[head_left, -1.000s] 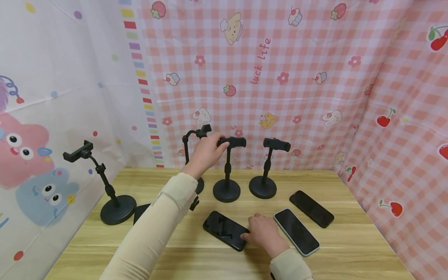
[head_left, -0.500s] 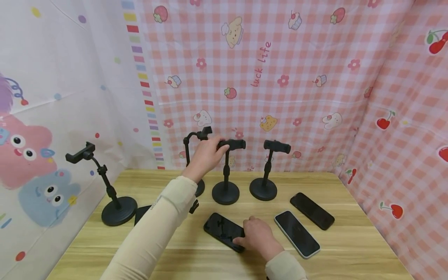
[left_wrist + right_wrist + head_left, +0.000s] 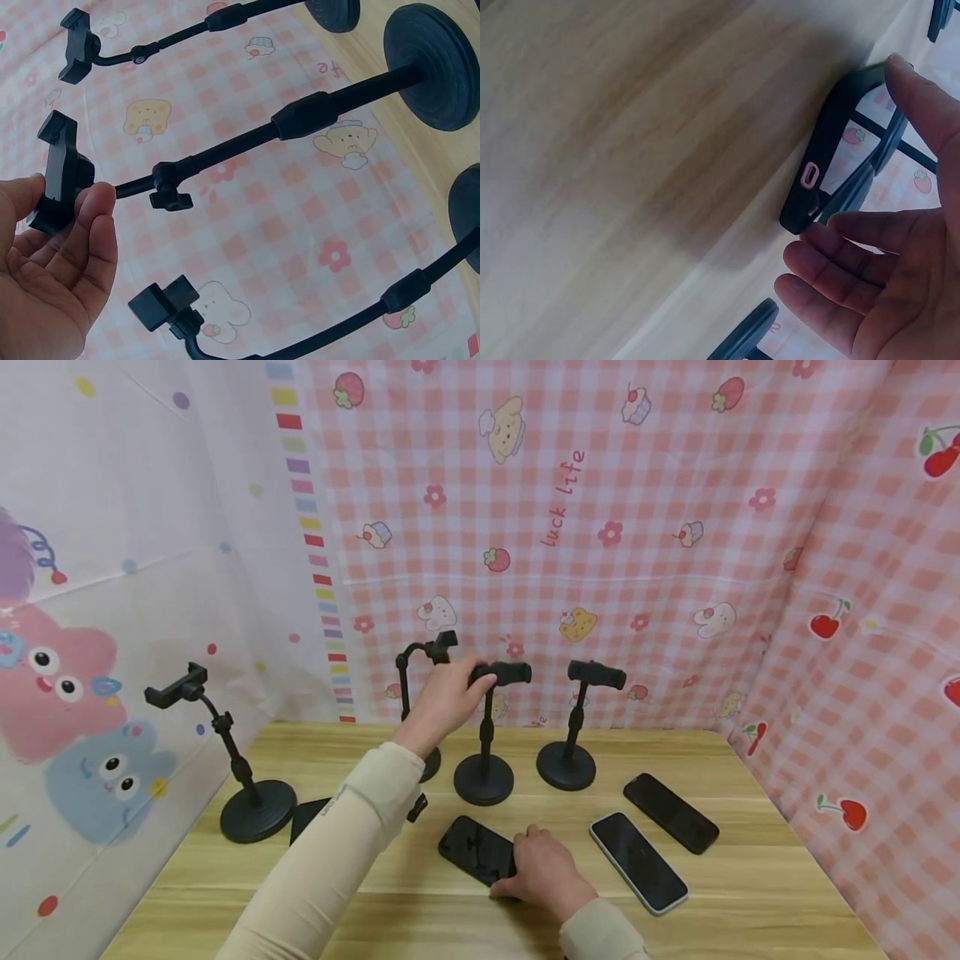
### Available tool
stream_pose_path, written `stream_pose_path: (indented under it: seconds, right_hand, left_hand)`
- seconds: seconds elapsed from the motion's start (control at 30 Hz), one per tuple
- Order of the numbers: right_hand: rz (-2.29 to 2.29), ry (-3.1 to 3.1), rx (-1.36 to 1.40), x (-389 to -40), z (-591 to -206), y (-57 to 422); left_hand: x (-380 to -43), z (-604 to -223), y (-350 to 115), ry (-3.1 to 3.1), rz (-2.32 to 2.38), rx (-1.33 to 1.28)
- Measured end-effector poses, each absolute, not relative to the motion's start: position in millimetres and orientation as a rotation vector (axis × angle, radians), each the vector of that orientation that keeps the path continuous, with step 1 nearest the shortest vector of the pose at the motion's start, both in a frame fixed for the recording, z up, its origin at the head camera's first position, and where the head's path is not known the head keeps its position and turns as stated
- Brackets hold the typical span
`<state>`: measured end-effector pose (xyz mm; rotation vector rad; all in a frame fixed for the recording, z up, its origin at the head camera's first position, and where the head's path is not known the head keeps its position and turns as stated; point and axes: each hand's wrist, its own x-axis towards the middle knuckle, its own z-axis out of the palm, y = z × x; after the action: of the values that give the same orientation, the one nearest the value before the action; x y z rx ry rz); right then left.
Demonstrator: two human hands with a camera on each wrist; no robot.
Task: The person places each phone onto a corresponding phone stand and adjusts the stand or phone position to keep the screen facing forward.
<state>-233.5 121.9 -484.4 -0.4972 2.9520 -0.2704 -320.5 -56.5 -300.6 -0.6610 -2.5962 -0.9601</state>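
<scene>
A: Where's the left hand (image 3: 448, 696)?
B: Pinching the clamp (image 3: 513, 673) of a stand (image 3: 486, 735).
A: And the right hand (image 3: 542, 875)?
B: Gripping one end of the phone (image 3: 477, 850), low at the worktop (image 3: 420, 914). A white-edged phone (image 3: 638, 862) lies just right of it.
A: Any writing?
B: "luck life" on the cloth (image 3: 622, 468) beyond both hands; print on the left sleeve (image 3: 318, 864) is unreadable.

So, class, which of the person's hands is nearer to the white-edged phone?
Right. The right hand grips a black phone just left of the white-edged phone in the head view; the left hand is farther away, holding a stand clamp.
</scene>
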Motion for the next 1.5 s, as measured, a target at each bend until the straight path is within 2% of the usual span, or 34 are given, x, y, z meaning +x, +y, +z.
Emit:
stream_pose_path:
  seconds: [0.77, 1.5]
  right_hand:
    - [-0.393, 2.961, -0.509, -234.1, -498.3, 114.2]
    - [-0.464, 2.881, -0.418, -233.5, -491.0, 115.9]
  left_hand:
    - [-313.3, -302.6, -66.7, -2.677, -0.919, -0.761]
    - [-318.3, -307.5, -72.4, -2.612, -0.757, -0.811]
